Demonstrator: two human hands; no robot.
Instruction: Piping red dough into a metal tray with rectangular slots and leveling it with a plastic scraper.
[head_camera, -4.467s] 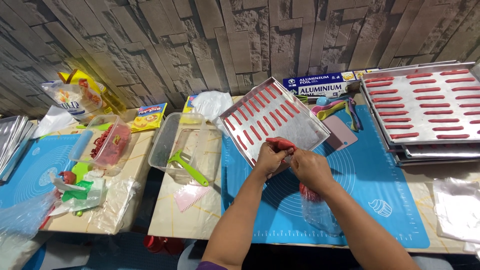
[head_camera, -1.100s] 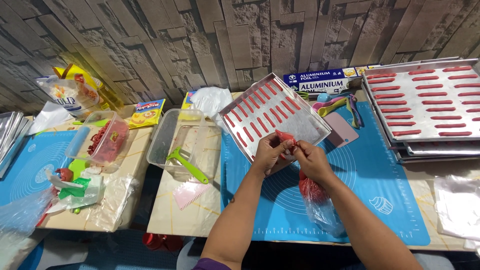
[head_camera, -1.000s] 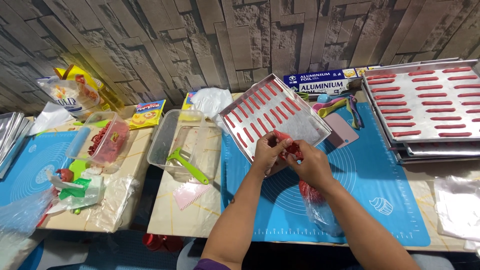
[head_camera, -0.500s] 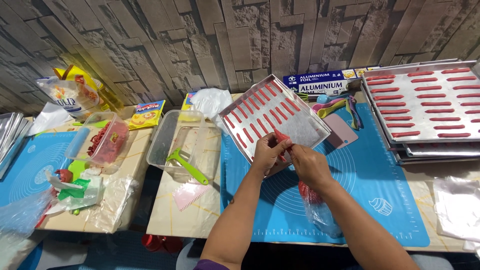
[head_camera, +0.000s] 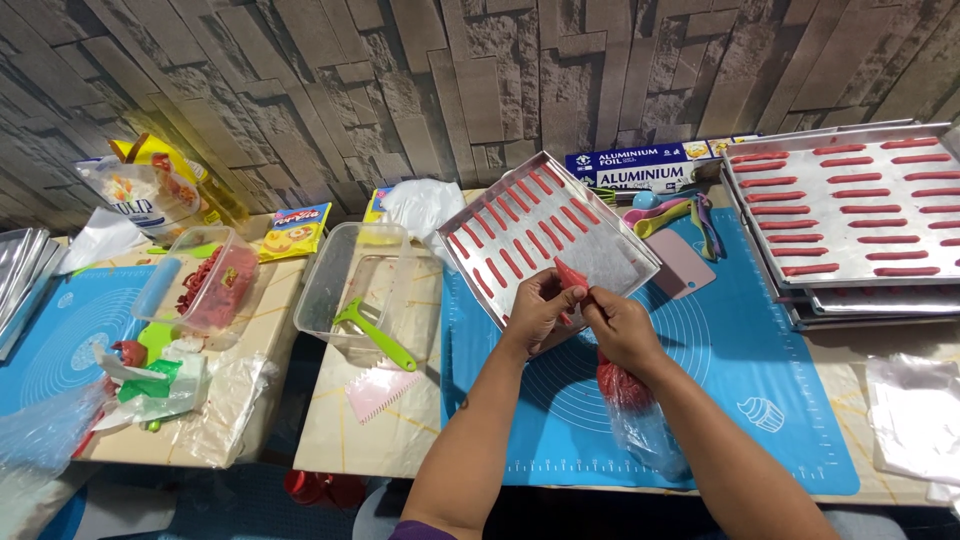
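I see the left hand (head_camera: 537, 312) and right hand (head_camera: 618, 325) both pinching a red piping bag (head_camera: 612, 375), fingers pressed together on it; its tip (head_camera: 570, 275) lies over the tilted baking tray (head_camera: 632, 262). The tray rests on a blue mat (head_camera: 740, 370).

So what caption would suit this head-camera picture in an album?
Both hands, left hand and right hand, grip a piping bag of red paste over a baking tray lined with red strips.

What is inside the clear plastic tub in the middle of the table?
In the clear plastic tub leans a green-handled scraper, handle over the rim. Otherwise only smears show; glare hides part of the bottom.
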